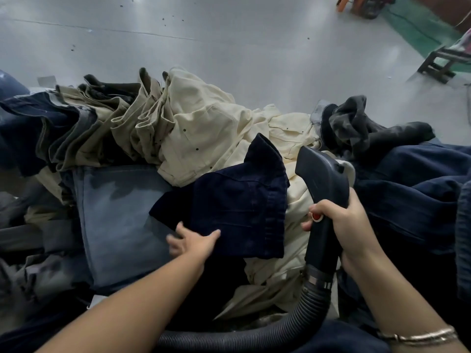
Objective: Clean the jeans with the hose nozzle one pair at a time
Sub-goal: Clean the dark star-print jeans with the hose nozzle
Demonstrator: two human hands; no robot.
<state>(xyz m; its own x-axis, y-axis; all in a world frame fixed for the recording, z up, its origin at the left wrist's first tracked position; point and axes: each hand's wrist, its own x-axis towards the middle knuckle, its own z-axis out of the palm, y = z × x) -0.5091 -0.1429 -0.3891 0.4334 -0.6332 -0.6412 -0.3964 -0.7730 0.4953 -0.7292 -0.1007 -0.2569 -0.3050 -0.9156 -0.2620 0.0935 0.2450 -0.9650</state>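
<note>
nowhere writing (nozzle (321, 174) unbranded)

Grey glossy floor (229, 34) beyond the pile, speckled with small dark spots. Green floor strip (418, 29) top right. Dark low stool (438, 63) at right edge, standing partly on the green. Orange-brown furniture legs (342, 3) at top, blurred.

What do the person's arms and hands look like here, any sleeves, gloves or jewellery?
Both forearms are bare with no sleeves in view. The left hand and right hand are bare, without gloves. The right wrist carries thin metal bangles, gold-toned. No rings or watch can be made out; the left hand is slightly blurred.
</note>
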